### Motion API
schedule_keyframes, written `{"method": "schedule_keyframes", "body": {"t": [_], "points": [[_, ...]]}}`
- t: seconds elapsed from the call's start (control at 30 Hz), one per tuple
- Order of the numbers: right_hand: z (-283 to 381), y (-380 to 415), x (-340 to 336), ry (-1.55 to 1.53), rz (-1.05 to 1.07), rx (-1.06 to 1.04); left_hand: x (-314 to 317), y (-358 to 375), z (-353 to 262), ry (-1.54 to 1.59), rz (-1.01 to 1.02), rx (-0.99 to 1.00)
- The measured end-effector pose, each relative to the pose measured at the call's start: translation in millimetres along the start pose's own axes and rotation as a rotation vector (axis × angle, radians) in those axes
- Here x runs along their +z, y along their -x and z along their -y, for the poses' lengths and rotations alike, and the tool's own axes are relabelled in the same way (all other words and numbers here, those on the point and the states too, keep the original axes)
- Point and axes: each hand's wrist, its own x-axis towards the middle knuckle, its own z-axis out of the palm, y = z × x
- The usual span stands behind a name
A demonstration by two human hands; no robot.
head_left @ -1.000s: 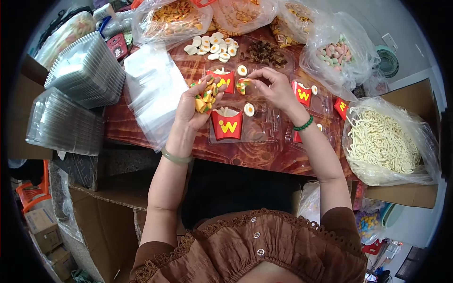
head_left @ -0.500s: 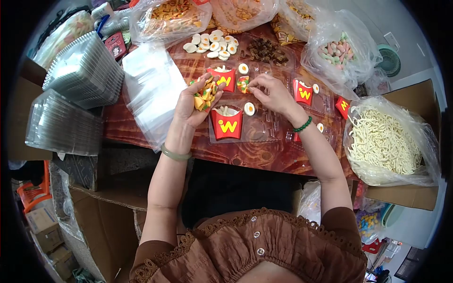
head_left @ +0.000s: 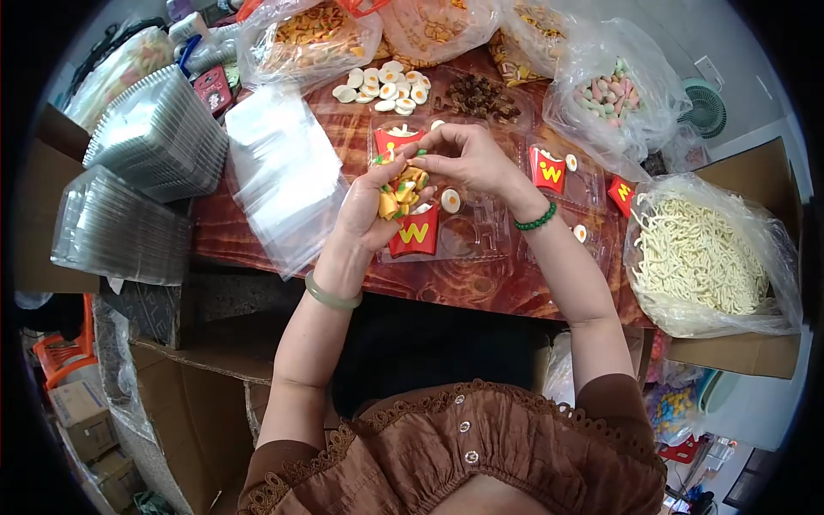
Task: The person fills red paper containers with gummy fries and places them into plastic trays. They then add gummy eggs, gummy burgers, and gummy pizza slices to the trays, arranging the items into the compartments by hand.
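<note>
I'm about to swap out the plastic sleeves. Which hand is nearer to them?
The left hand: cupping yellow pieces, it is just right of the sleeves. The right hand is farther right.

bare table edge (head_left: 463,293) in front, hands (head_left: 475,161) blocking centre, bags (head_left: 433,30) behind
</note>
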Motion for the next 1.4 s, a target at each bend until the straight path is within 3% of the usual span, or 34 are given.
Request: {"method": "schedule_keyframes", "body": {"t": [0.1, 0.2, 0.33, 0.4, 0.5, 0.53, 0.6, 0.63, 0.7, 0.93, 1.1, 1.17, 1.2, 1.3, 1.4], "points": [[-4, 10, -3, -0.235, -0.036, -0.086, 4, 2, 1, -0.040, -0.019, 0.020], [-13, 11, -15, -0.226, -0.116, -0.144, -2, -3, 0, -0.076, 0.005, 0.067], [-11, 20, -26, -0.594, -0.031, 0.051, -3, -3, -5, -0.136, -0.083, 0.117], [-14, 21, -31, -0.586, -0.033, 0.051, -9, -7, -7, -0.176, -0.068, 0.144], [-9, 13, -46, -0.031, -0.086, -0.032, -14, -8, -10, -0.157, -0.059, 0.161], [-5, 11, -52, -0.033, -0.083, -0.031, -16, -8, -11, -0.128, -0.041, 0.160], [3, 8, -63, 0.543, -0.028, 0.138, -18, -9, -14, -0.091, -0.016, 0.150], [-2, 4, -67, 0.541, -0.029, 0.141, -19, -9, -15, -0.054, 0.011, 0.139], [-17, -6, -73, 0.734, 0.168, -0.007, -21, -11, -16, -0.008, 0.051, 0.124], [-44, -6, -60, 0.989, -0.013, -0.180, -12, -5, -7, 0.143, 0.094, 0.018], [-13, 12, -44, 0.577, -0.111, -0.079, -1, 3, 11, 0.167, 0.145, -0.103], [2, 17, -33, 0.211, 0.034, -0.096, 2, 1, 22, 0.133, 0.159, -0.130], [11, 19, -30, 0.135, 0.112, -0.007, 5, 1, 26, 0.090, 0.149, -0.144], [17, 23, -30, 0.337, 0.214, -0.001, 14, 2, 34, 0.061, 0.115, -0.177], [14, 26, -35, 0.228, 0.136, -0.057, 7, 3, 41, 0.065, 0.114, -0.196]]}}
